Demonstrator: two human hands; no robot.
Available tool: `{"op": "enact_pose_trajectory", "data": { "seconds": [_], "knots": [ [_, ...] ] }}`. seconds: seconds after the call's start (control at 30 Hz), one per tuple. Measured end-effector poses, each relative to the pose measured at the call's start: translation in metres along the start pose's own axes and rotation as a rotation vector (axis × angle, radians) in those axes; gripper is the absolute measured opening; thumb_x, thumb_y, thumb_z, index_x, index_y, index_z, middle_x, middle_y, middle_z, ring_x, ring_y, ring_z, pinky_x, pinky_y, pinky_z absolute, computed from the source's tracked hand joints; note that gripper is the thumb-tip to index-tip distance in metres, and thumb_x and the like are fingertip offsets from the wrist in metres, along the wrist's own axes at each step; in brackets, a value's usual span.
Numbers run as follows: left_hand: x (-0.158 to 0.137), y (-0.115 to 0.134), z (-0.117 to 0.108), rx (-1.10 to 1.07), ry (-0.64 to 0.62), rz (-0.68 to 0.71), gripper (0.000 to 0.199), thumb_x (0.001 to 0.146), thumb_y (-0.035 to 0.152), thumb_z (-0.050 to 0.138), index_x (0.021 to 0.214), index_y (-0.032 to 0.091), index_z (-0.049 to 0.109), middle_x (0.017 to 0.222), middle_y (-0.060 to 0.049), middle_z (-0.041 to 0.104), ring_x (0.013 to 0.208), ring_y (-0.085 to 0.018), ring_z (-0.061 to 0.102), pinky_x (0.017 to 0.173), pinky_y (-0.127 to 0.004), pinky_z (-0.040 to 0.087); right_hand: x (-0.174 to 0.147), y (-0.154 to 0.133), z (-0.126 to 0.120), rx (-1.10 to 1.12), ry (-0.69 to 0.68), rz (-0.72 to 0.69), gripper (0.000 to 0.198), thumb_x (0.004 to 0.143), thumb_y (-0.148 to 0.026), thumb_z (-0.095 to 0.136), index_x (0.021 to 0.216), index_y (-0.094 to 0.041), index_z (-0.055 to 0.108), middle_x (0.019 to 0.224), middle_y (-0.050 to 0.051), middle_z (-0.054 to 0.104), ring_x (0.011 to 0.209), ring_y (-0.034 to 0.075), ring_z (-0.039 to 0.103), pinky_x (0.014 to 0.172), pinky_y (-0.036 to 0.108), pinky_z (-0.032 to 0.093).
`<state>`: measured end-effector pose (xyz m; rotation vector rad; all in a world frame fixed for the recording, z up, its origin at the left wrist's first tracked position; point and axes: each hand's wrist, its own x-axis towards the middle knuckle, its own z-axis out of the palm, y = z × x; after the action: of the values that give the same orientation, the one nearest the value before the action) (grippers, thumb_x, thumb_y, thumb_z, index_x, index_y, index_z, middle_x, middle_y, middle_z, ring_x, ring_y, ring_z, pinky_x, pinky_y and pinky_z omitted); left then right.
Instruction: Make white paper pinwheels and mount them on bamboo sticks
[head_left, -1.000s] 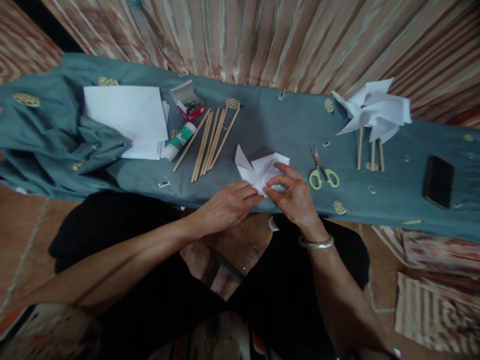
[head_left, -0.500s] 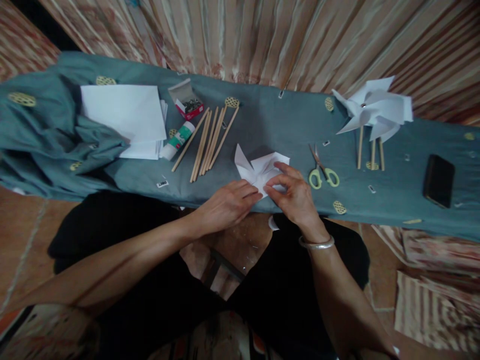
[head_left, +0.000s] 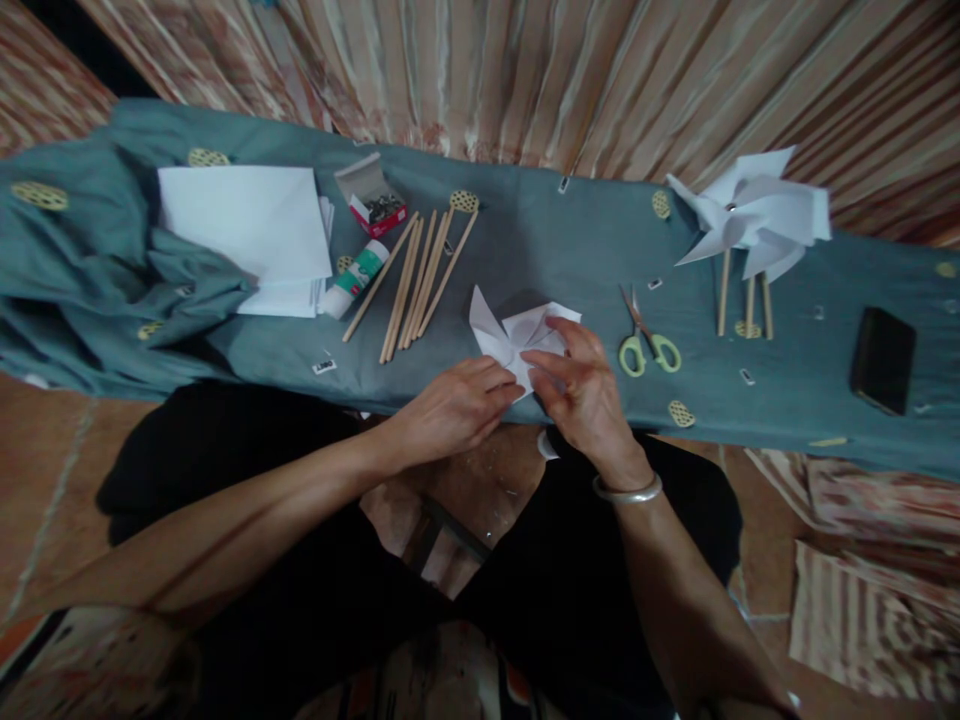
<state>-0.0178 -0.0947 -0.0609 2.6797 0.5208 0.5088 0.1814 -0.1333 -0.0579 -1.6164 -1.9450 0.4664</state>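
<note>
A white paper pinwheel [head_left: 491,328], with cut flaps partly raised, lies at the front of the cloth-covered table between my hands. My left hand [head_left: 461,405] grips its near edge, fingers pressed together on the paper. On its right side, my right hand [head_left: 581,390] curls around a flap, index finger and thumb at the middle of the paper; the fingertips partly hide the centre. Just to the right lie scissors [head_left: 636,345] with green handles, their blades slightly apart.
Wooden sticks [head_left: 412,290], a glue stick [head_left: 356,278] and an open red box [head_left: 377,212] of small metal pieces lie left of centre. Beyond them is a stack of white paper [head_left: 240,220]. Finished pinwheels [head_left: 772,205] on sticks and a black phone [head_left: 883,360] are at right.
My right hand's fingers have shifted slightly left, toward the middle of the paper. My left hand has stayed in place on the near edge.
</note>
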Motion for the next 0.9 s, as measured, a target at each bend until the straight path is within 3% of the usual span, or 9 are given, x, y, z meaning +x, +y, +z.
{"op": "enact_pose_trajectory", "data": {
  "seconds": [0.17, 0.63, 0.9],
  "knots": [
    [0.0, -0.001, 0.001, 0.002, -0.009, -0.006, 0.023, 0.09, 0.015, 0.05, 0.11, 0.012, 0.06, 0.108, -0.011, 0.062, 0.104, -0.023, 0.057, 0.092, -0.038, 0.049, 0.0, -0.004, 0.0, -0.029, -0.009, -0.033, 0.025, 0.092, -0.026, 0.05, 0.106, -0.029, 0.07, 0.142, 0.001, 0.047, 0.136, 0.028, 0.037, 0.116, 0.05, 0.031],
    [0.0, -0.001, 0.002, -0.003, -0.007, 0.0, 0.023, 0.09, 0.016, 0.05, 0.11, 0.011, 0.059, 0.108, -0.012, 0.062, 0.107, -0.024, 0.056, 0.094, -0.039, 0.049, -0.002, 0.003, 0.007, -0.175, 0.004, -0.144, 0.028, 0.094, -0.025, 0.044, 0.111, -0.022, 0.066, 0.143, 0.007, 0.046, 0.134, 0.028, 0.039, 0.109, 0.052, 0.04],
    [0.001, 0.002, 0.0, 0.019, -0.027, -0.023, 0.019, 0.089, 0.016, 0.051, 0.104, 0.013, 0.061, 0.104, -0.011, 0.061, 0.099, -0.023, 0.056, 0.089, -0.037, 0.05, -0.013, 0.0, 0.02, -0.202, 0.062, -0.134, 0.032, 0.093, -0.019, 0.038, 0.117, -0.022, 0.059, 0.152, 0.007, 0.035, 0.143, 0.026, 0.026, 0.112, 0.053, 0.034]
  ]
}}
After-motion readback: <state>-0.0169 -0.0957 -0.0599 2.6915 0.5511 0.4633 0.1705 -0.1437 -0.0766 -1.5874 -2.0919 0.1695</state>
